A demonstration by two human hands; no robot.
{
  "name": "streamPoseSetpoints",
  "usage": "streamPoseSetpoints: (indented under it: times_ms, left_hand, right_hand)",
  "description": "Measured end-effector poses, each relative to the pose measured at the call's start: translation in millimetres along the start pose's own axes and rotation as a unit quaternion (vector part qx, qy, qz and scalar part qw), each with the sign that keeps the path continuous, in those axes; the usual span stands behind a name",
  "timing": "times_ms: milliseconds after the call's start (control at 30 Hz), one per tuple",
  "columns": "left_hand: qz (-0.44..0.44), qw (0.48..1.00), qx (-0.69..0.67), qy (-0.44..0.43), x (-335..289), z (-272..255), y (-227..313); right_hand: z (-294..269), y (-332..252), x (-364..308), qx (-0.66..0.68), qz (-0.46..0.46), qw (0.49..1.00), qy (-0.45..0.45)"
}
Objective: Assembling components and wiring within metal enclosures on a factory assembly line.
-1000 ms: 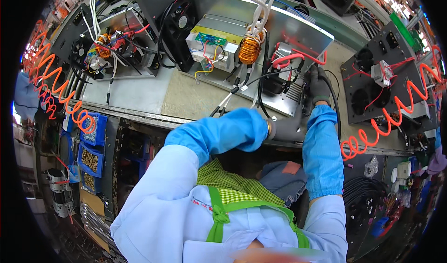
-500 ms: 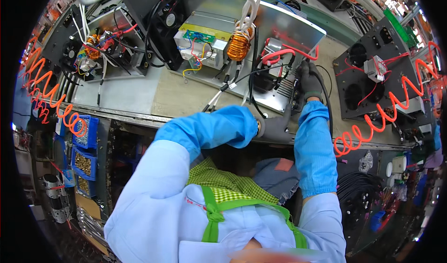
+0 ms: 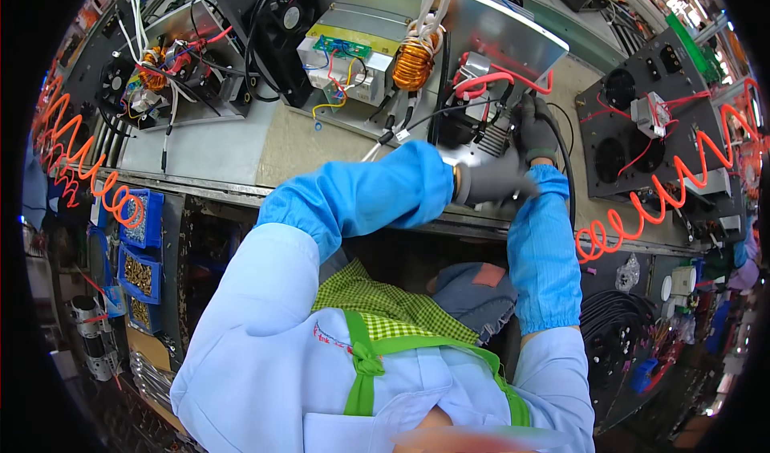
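Both of my hands wear grey gloves below blue sleeve covers. At the right end of an open metal chassis, my right hand is closed, its fingers bent by the finned heatsink; what they grip is hidden. A thick black cable curves down along that hand. My left hand is over the chassis's front edge, close to my right wrist, its fingers smeared by motion. Inside the chassis are a copper-wound coil, a green circuit board, a black fan and thick red wires.
A similar chassis with a coil stands on the bench at left. A black panel with fans stands at right. Coiled orange hoses hang on both sides. Blue bins of small metal parts sit below the bench's left edge.
My left hand has lifted from the chassis's front right corner and moved slightly up and to the right. My right hand stays at the chassis end. The view has shifted a little.
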State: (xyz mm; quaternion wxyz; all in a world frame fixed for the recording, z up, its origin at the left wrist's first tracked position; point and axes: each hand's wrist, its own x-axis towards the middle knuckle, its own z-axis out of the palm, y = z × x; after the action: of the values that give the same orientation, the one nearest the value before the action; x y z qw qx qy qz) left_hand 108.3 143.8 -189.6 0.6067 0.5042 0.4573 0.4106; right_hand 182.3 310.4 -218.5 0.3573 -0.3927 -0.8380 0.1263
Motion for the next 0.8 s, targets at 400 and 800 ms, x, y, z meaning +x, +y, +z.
streamPoseSetpoints:
  times_ms: [400,800]
  left_hand:
    - [-0.032,0.966,-0.234,-0.102,14.6,-16.6,-0.3]
    - [0.003,0.999,-0.037,-0.007,-0.8,3.1,-11.9]
  right_hand:
    - [-2.6,-5.2,1.0,-0.023,0.037,0.999,-0.013]
    - [1.8,-6.9,1.2,-0.003,0.001,1.000,0.030]
